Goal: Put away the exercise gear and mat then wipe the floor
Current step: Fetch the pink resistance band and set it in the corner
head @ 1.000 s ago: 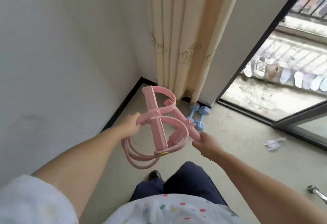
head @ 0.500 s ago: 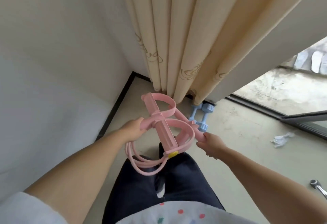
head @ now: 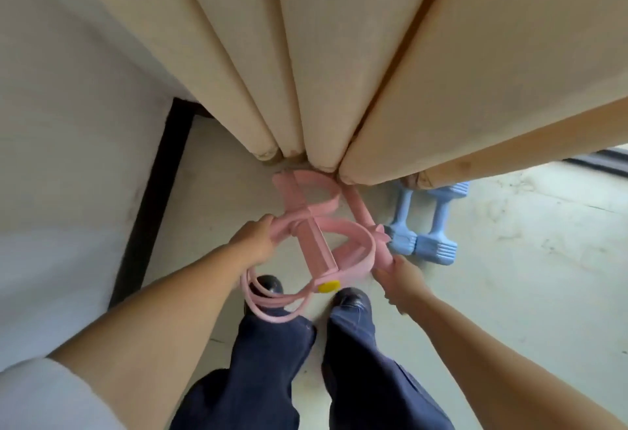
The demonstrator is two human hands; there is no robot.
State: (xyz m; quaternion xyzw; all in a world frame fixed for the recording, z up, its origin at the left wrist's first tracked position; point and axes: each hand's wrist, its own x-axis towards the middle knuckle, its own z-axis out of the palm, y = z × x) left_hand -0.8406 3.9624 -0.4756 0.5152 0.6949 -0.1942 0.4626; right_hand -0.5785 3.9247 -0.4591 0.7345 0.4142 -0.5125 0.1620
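Left hand (head: 253, 242) grips the pink pedal resistance band (head: 319, 232) at its left loop; right hand (head: 402, 275) grips its right handle. The band hangs above the floor (head: 509, 276), near the curtain (head: 339, 72), left of two blue dumbbells (head: 421, 225).

curtain (head: 339, 55) hangs ahead, hem just above floor (head: 509, 276) | wall (head: 68, 106) to the left | exercise pedal puller (head: 316, 235) held low between left hand (head: 253, 242) and right hand (head: 402, 275), before the curtain | two dumbbells (head: 421, 225) on floor right of puller, far ends under hem | shoes (head: 350, 300) below puller
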